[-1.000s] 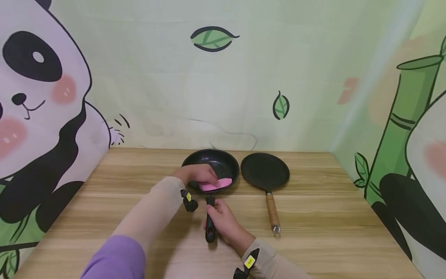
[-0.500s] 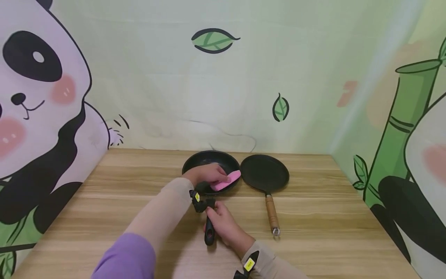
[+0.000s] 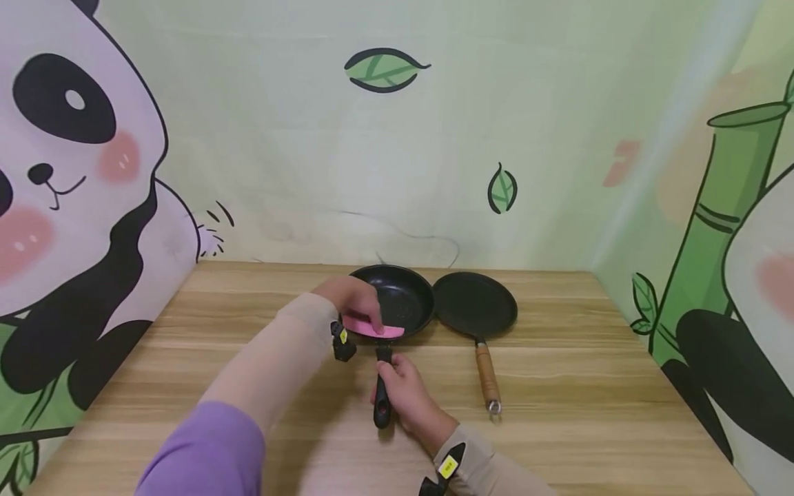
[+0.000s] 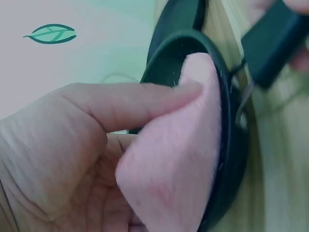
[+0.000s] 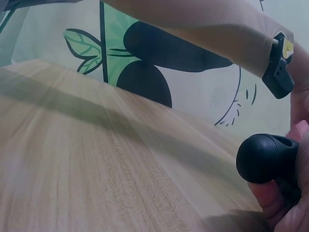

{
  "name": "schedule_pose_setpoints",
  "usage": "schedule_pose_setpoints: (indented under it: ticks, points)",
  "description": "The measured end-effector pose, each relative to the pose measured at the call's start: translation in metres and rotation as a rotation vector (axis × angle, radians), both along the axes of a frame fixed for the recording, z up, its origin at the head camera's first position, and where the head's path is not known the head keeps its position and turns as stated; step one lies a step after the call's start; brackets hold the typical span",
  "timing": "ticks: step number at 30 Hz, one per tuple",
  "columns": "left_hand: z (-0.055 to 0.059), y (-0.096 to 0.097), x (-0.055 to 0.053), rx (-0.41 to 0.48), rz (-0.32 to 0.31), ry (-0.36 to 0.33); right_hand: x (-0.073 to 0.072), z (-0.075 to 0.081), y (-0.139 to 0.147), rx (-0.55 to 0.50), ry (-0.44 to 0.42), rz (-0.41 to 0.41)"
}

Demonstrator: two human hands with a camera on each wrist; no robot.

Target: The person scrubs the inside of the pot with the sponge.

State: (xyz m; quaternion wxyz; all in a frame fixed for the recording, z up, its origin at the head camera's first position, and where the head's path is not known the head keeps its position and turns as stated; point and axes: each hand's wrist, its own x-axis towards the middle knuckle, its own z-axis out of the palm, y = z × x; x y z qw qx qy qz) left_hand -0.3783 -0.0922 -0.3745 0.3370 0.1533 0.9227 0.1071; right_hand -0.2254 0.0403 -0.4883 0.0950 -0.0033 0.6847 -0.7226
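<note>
A black frying pan (image 3: 406,296) stands near the back of the table with its handle toward me. My right hand (image 3: 409,393) grips that black handle (image 3: 382,406), whose rounded end shows in the right wrist view. Over the pan's near left side, my left hand (image 3: 353,296) holds a pink sponge (image 3: 387,332) against the inner wall by the near rim. In the left wrist view the thumb presses on the pink sponge (image 4: 169,159), which is thin and slightly bent; the fingers behind it are mostly hidden.
To the right lies a flat black griddle pan (image 3: 476,303) with a wooden handle (image 3: 486,372), its edge right by the frying pan. The wood-grain table (image 3: 558,386) meets a printed backdrop (image 3: 279,138) at the back. A camera strap (image 3: 448,465) is on each wrist.
The left hand wiped the pink sponge right along the pan's near side, then back left. The frying pan has shifted slightly right, its handle still in the right hand.
</note>
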Motion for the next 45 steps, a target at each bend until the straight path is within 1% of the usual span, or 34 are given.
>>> schedule_pose_setpoints:
  ticks: [2,5,6,7,9,10,12,15,17,19,20,21,24,27,30,33,37,39,41,43,45]
  points:
    - [0.006,-0.001,0.0,-0.093,-0.006,0.036,0.0,0.0,0.0,-0.004,0.004,-0.009]
    - [0.012,-0.001,0.001,-0.172,0.018,0.059,0.0,0.0,0.0,-0.016,0.005,-0.018]
    - [0.014,-0.001,0.002,-0.184,0.054,0.061,0.0,0.0,0.0,-0.018,0.006,-0.021]
    - [0.015,-0.001,0.002,-0.198,0.077,0.074,0.0,0.0,0.0,-0.017,0.005,-0.023]
    - [0.015,-0.002,0.002,-0.221,0.115,0.104,-0.001,0.0,0.001,-0.018,0.0,-0.027]
    - [0.013,-0.003,0.001,-0.234,0.121,0.126,-0.001,0.0,0.001,-0.017,-0.002,-0.027]
    - [0.01,-0.006,0.002,-0.265,0.094,0.198,-0.002,0.0,0.001,-0.017,-0.01,-0.025]
    - [0.003,-0.013,0.001,-0.302,-0.023,0.367,-0.002,0.001,0.002,-0.022,-0.012,-0.017]
    - [-0.002,-0.016,-0.002,-0.327,-0.103,0.487,-0.002,0.001,0.003,-0.026,-0.008,-0.015]
    - [-0.008,-0.02,-0.009,-0.347,-0.149,0.586,-0.002,0.001,0.005,-0.025,0.002,-0.01]
    - [-0.01,-0.021,-0.013,-0.356,-0.167,0.621,-0.002,0.001,0.006,-0.022,0.006,-0.005]
    - [-0.013,-0.023,-0.018,-0.367,-0.177,0.644,-0.003,0.001,0.006,-0.018,0.009,0.001]
    - [-0.02,-0.027,-0.029,-0.346,-0.195,0.699,-0.003,0.0,0.008,-0.012,0.009,0.02]
    - [-0.027,-0.033,-0.037,-0.327,-0.231,0.755,-0.004,-0.003,0.008,-0.015,-0.001,0.039]
    - [-0.031,-0.038,-0.042,-0.316,-0.263,0.818,-0.004,-0.004,0.009,-0.017,-0.011,0.048]
    - [-0.033,-0.039,-0.042,-0.312,-0.284,0.897,-0.004,-0.002,0.009,-0.014,-0.006,0.052]
    - [-0.042,-0.04,-0.044,-0.285,-0.308,1.004,-0.003,-0.002,0.009,-0.022,-0.009,0.053]
    - [-0.048,-0.042,-0.044,-0.269,-0.318,1.031,-0.002,-0.002,0.008,-0.026,-0.024,0.053]
    - [-0.052,-0.043,-0.045,-0.252,-0.325,1.037,-0.001,-0.003,0.008,-0.026,-0.036,0.049]
    - [-0.053,-0.043,-0.046,-0.237,-0.332,1.04,-0.001,-0.004,0.008,-0.025,-0.037,0.031]
    - [-0.05,-0.042,-0.047,-0.233,-0.33,1.024,-0.003,-0.005,0.009,-0.027,-0.026,0.008]
